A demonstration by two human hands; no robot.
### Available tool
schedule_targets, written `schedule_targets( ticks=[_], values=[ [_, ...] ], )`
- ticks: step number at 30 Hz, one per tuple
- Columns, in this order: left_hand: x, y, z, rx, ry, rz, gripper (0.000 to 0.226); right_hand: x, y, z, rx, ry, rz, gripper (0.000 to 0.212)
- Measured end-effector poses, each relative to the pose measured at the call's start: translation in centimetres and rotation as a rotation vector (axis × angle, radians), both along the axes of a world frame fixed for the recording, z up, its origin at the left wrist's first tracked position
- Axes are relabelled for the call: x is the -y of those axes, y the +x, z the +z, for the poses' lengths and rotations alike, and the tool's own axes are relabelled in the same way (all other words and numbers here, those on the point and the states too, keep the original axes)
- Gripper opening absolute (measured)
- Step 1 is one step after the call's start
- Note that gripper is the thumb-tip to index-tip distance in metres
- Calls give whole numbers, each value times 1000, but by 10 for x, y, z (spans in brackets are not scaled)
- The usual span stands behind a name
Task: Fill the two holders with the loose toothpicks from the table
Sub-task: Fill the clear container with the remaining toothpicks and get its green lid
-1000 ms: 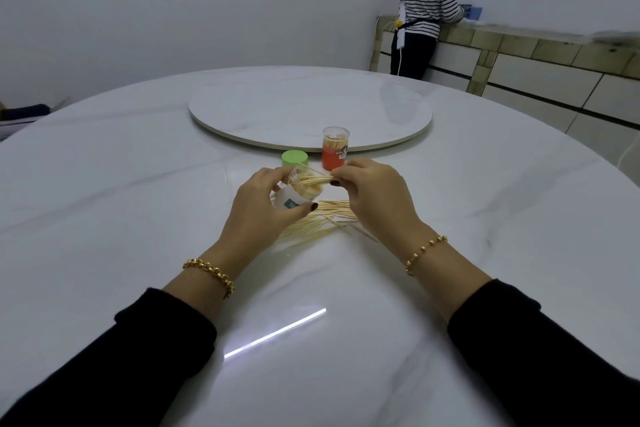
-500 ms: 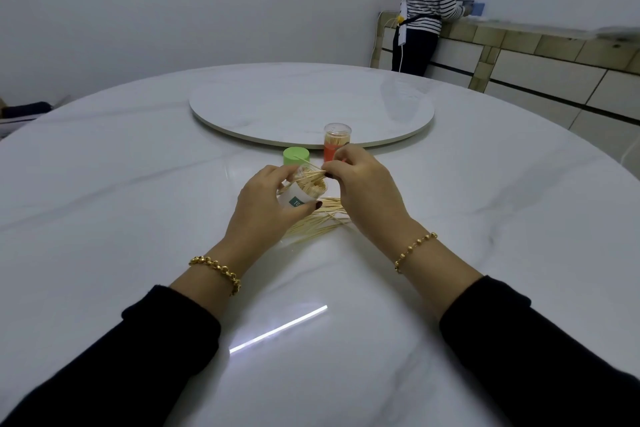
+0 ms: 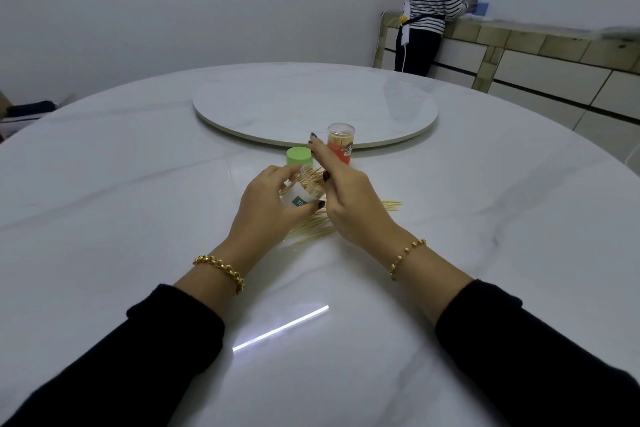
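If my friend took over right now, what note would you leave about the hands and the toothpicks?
Left hand: holds the white holder tilted just above the table, its mouth open and packed with toothpicks.
Right hand: at the holder's mouth, fingers partly spread; whether it pinches any toothpicks cannot be told.
Orange holder: upright behind the hands, with toothpicks inside and a clear top.
Green cap: on the table beside the white holder.
Done: both holders have toothpicks in them.
Left: the loose toothpicks under and between the hands, and a few to the right, then capping the white holder.
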State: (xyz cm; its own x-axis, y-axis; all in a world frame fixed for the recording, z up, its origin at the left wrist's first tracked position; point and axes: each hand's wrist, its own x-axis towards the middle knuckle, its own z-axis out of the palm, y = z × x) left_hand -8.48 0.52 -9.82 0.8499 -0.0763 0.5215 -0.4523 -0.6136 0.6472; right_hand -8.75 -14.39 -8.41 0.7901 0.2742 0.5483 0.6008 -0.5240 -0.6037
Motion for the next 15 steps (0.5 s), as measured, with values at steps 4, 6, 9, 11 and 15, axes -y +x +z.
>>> schedule_targets(
  ticks=[4,6,9,11,15],
  values=[
    [0,0,1,13,11,-2,56,0,-2,0,-75,240,29,61],
    [-1,0,1,14,12,5,57,3,-3,1,-89,321,-13,59],
    [-2,0,1,16,-3,17,56,5,-4,-1,-122,396,-59,58],
    [-2,-1,1,17,-12,27,57,3,-6,-3,-177,439,-60,60],
    [-3,-1,2,13,-26,30,56,-5,-14,-7,-257,373,-24,50]
  ],
)
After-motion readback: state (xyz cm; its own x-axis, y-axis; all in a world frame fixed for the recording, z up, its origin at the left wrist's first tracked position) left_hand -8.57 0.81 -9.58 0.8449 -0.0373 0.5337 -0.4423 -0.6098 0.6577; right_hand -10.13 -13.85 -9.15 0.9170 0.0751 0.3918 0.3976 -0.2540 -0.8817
